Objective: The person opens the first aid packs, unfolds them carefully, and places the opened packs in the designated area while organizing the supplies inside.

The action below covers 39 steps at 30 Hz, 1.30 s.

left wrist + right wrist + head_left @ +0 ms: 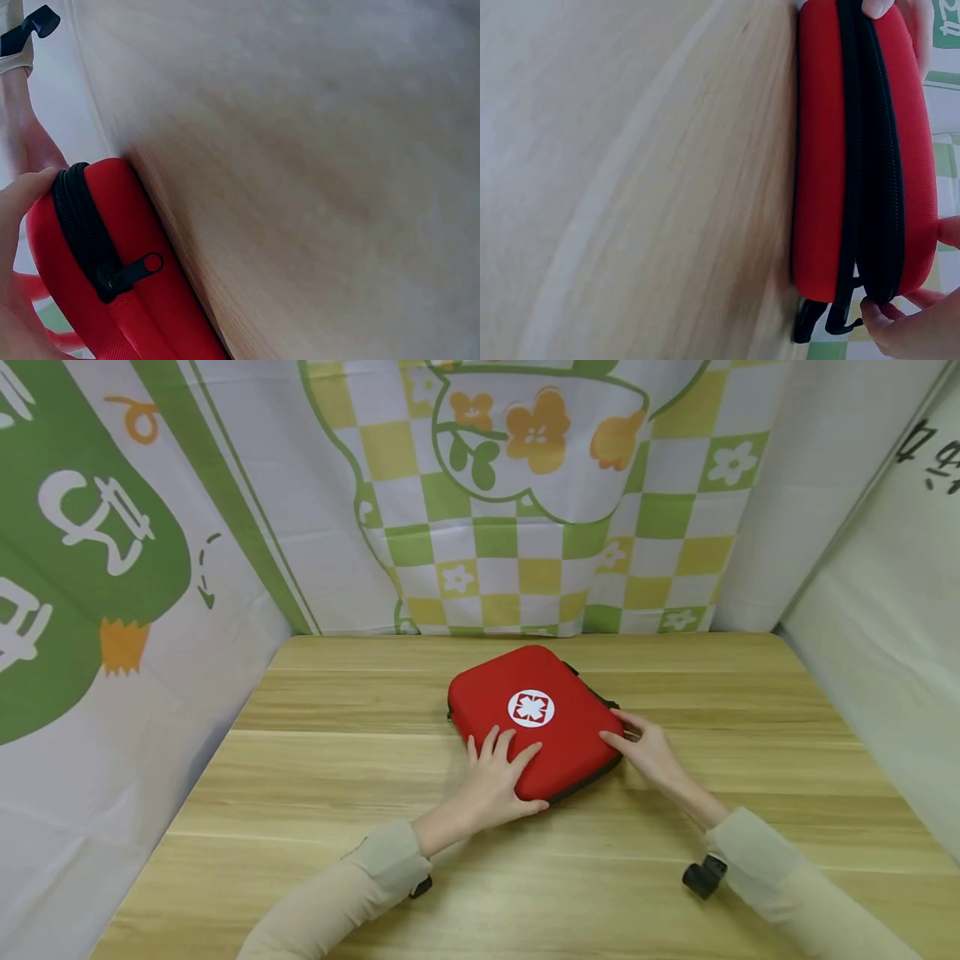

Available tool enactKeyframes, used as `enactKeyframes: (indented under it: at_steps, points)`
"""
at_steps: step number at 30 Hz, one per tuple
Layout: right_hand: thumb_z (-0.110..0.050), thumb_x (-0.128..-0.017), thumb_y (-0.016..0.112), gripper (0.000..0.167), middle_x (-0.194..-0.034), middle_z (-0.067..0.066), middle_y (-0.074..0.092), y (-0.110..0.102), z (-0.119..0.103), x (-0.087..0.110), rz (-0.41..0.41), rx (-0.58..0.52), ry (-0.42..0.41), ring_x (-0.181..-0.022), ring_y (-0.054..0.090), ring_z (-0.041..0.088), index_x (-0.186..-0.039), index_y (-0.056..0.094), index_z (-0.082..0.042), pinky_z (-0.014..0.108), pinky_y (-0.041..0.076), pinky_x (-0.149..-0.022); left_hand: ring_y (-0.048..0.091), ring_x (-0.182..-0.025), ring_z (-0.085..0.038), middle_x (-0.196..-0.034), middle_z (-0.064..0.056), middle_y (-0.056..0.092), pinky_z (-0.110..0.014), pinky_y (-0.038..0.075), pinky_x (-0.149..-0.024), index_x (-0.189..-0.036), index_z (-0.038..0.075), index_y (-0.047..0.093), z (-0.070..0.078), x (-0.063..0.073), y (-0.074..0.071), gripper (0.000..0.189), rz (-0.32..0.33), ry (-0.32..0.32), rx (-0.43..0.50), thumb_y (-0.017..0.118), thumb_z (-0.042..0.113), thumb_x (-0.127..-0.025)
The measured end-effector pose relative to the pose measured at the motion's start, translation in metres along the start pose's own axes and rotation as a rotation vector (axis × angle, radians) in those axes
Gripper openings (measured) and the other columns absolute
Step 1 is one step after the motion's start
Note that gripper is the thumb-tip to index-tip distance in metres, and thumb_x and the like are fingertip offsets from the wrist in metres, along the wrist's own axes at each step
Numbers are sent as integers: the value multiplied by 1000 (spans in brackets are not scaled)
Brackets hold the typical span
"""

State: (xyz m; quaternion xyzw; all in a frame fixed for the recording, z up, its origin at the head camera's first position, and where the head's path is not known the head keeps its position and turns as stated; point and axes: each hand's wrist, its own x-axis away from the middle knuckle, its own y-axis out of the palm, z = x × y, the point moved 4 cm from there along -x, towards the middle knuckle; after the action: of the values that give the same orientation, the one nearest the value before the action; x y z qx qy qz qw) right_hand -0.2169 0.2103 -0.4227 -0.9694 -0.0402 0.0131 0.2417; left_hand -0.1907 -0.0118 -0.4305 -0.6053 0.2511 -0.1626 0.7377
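On the table (pixel 337 760), a red case (pixel 551 735) lies partly unzipped.

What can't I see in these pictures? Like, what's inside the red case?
Inside of the red case: head view, hidden by its lid.
Left hand: left wrist view, cut off by the left edge.
Right hand: right wrist view, cut off by the right edge.
Black writing: head view, cut off by the right edge.
Table grain: left wrist view, blurred.

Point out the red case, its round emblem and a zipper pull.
Red case (pixel 567 734), head view: top face, beside the emblem.
Round emblem (pixel 531 708), head view: centre.
Zipper pull (pixel 133 273), left wrist view: middle of the tab.
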Motion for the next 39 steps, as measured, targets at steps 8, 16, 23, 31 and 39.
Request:
enactKeyframes:
  at_steps: [8,16,23,31,39]
  points:
    - [-26,-86,57,57,-130,26,34,-1,-14,8,51,-14,9,-118,40,37,-132,38,2,43,36,-94,23,-124,-38,-130,-15,32,-64,20,-94,-135,22,36,0,0,-2,81,7,-25,16,61,60,-68]
    - [-20,-85,59,50,-117,21,41,-4,-43,18,110,-55,-116,-117,42,34,-127,44,4,37,35,-95,26,-122,-39,-129,-16,31,-60,27,-93,-138,21,28,2,1,-8,90,24,-76,6,63,61,-66]
    - [-16,-83,61,46,-121,15,43,-2,-70,27,142,-72,-228,-120,39,27,-124,48,3,35,31,-99,30,-119,-37,-126,-17,32,-54,34,-91,-136,17,28,5,4,-17,92,71,-130,42,67,58,-64]
    - [-10,-82,62,42,-126,15,44,3,-94,32,159,-57,-334,-119,40,24,-121,52,2,12,32,-93,40,-110,-31,-123,-17,37,-41,43,-84,-131,8,31,10,7,-28,93,219,-124,-31,68,59,-62]
    - [-3,-79,64,38,-125,11,47,9,-110,33,129,-73,-480,-119,41,22,-116,57,0,13,34,-93,45,-104,-29,-123,-17,40,-37,48,-78,-128,5,35,15,7,-42,88,420,-66,5,70,52,-62]
